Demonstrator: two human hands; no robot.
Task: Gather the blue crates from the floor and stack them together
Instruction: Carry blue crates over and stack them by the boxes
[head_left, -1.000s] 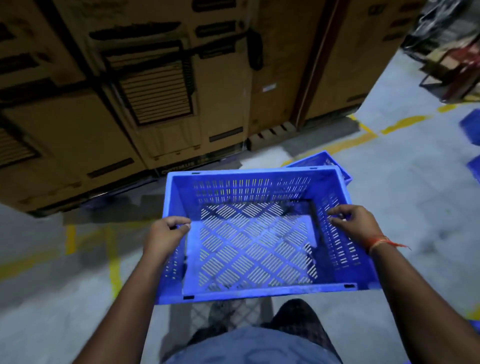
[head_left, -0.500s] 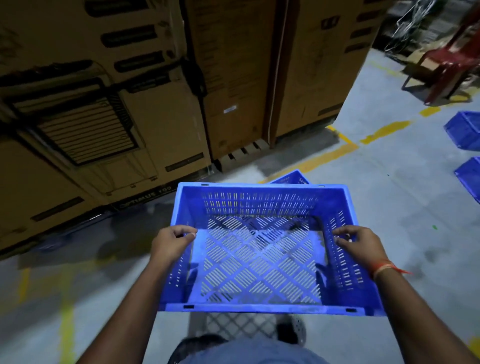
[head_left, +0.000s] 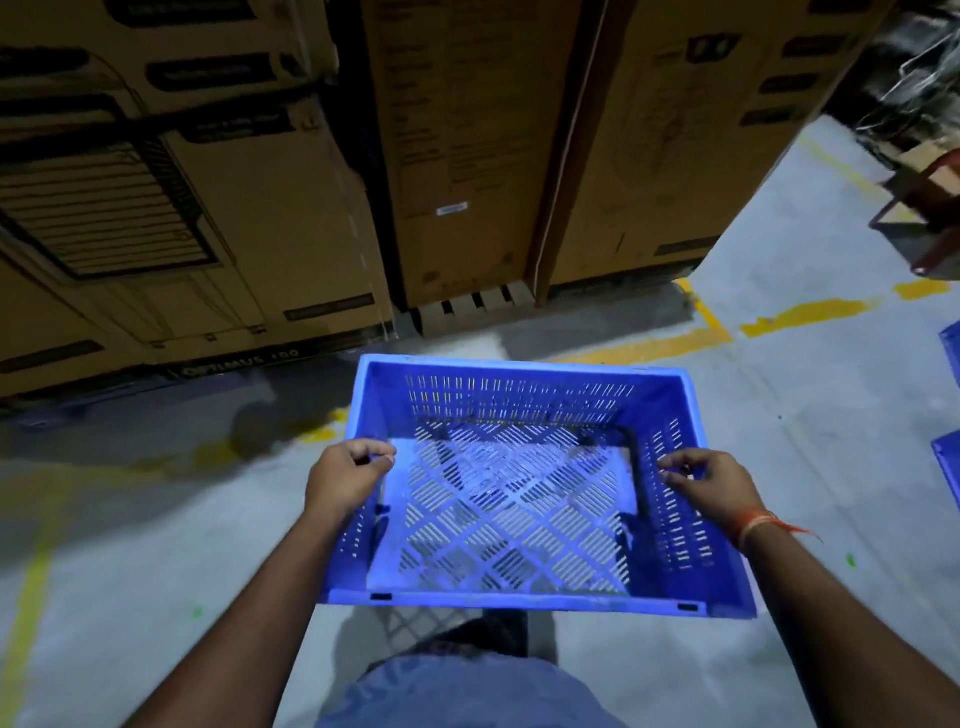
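Stacked cartons at far left and behind. Left hand curled over the left rim of the crate, held level above the floor. Right hand gripping the right rim. More crates at right edge.

A person holds a blue perforated crate off the grey floor, the left hand gripping its left rim and the right hand gripping its right rim, fingers curled over the edges. Tall cardboard boxes stand just beyond it, with yellow floor lines running to the right. Parts of two more blue crates show at the right edge.
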